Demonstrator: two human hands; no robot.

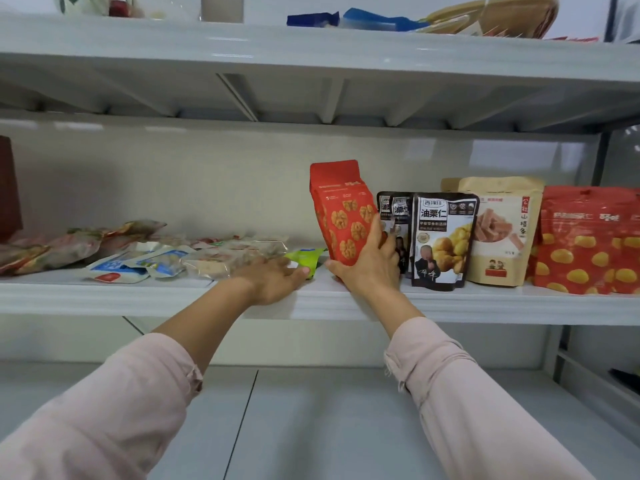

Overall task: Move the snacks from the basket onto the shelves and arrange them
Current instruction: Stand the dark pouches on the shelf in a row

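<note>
On the middle shelf [346, 303] my right hand [369, 263] grips a red walnut snack bag [341, 209] at its lower right side; the bag stands upright, leaning a little left. My left hand [277, 277] lies flat on the shelf with its fingers spread, its fingertips touching a small green packet [306, 256]. Right of the red bag stand black chestnut pouches [441, 237], a tan pouch of snack sticks [502, 230] and red bags with yellow dots [585, 244]. No basket is in view.
Flat packets lie on the left half of the middle shelf: blue-and-white ones [138, 265], clear ones [228, 258] and reddish ones [69, 244]. The top shelf [311, 43] holds blue packets and a woven tray [502, 15]. A lower shelf [311, 410] lies beneath my arms.
</note>
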